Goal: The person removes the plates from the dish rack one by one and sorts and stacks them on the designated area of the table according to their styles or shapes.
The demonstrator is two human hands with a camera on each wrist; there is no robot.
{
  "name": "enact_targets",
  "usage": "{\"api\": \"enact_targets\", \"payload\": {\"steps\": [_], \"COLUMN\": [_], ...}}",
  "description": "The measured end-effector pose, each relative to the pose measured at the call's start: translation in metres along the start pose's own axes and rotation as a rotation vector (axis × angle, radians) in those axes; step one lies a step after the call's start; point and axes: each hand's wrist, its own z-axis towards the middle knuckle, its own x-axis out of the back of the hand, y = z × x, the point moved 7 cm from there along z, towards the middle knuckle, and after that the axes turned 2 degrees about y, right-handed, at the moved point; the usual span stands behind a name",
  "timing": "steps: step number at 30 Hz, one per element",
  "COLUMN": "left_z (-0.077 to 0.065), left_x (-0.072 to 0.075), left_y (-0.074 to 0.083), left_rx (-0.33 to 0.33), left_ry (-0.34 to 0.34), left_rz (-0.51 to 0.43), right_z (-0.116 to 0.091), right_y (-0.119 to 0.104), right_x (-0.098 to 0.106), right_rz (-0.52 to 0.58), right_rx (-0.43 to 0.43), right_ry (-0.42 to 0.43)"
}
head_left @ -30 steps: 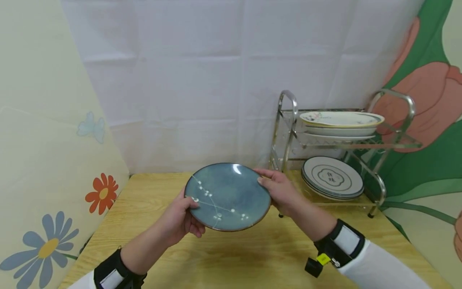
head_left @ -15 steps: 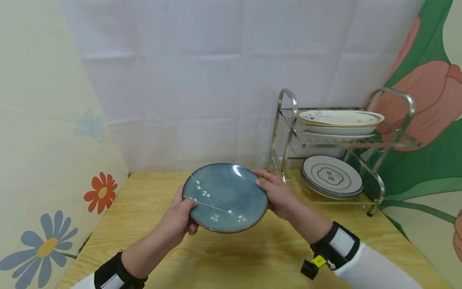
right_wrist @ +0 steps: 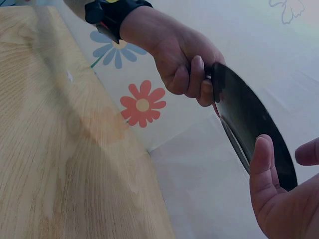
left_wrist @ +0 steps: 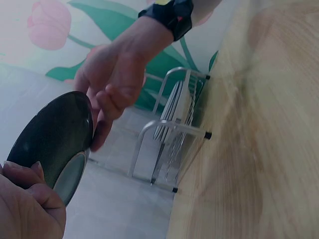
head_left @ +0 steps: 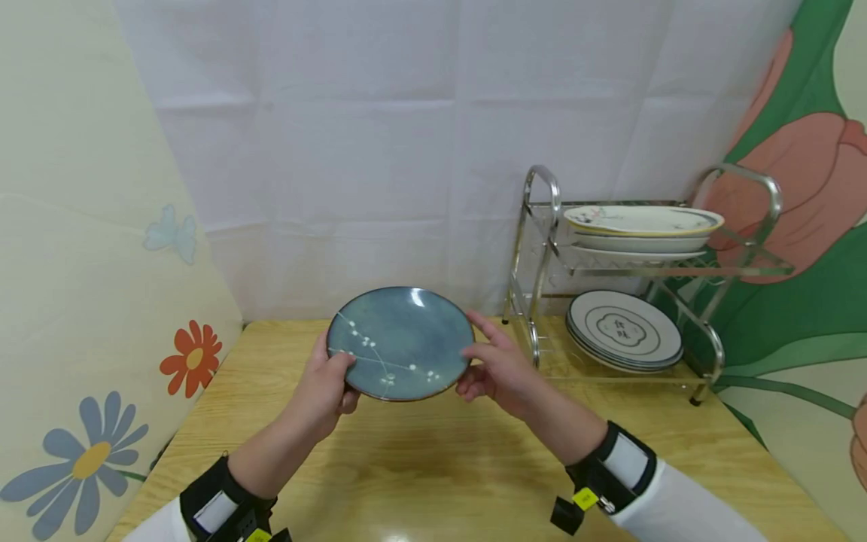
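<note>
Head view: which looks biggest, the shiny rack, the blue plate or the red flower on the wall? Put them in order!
1. Shiny rack
2. Blue plate
3. Red flower

That's only how they look; being nearer the camera may make the plate seem bigger.

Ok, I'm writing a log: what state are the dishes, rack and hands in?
Blue plate with white blossoms: held aloft, tilted
Left hand: gripping its left rim
Right hand: at right rim, grip unclear
Yellow-rimmed dish: stacked, topmost, upper tier
Dark-rimmed white plates: stacked, lower tier
Two-tier metal dish rack: upright, loaded
</note>
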Motion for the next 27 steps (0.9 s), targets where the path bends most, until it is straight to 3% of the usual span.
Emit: {"api": "enact_targets", "payload": {"steps": [7,14,21,27], "left_z": [0.027,0.052,0.069,0.080], "left_x": [0.026,0.064,0.100,0.128], "left_y": [-0.001,-0.013,-0.022,-0.035], "left_rx": [-0.026,0.007,0.011,0.054], "left_ry": [0.094,0.217,0.297,0.364], "left_rz": [-0.028,-0.043,-0.057,-0.048], "right_z": [-0.010,-0.016,-0.023,-0.029], "right_y": [0.005,0.012,0.015,0.013], "right_x": [-0.001,0.012,0.022,0.028], "right_rz": [-0.063,-0.107,-0.108,-0.108], "right_rx": [-0.022,-0.026,-0.023,0.001], "right_ry": [-0.064,-0.039,-0.023,-0.025]}}
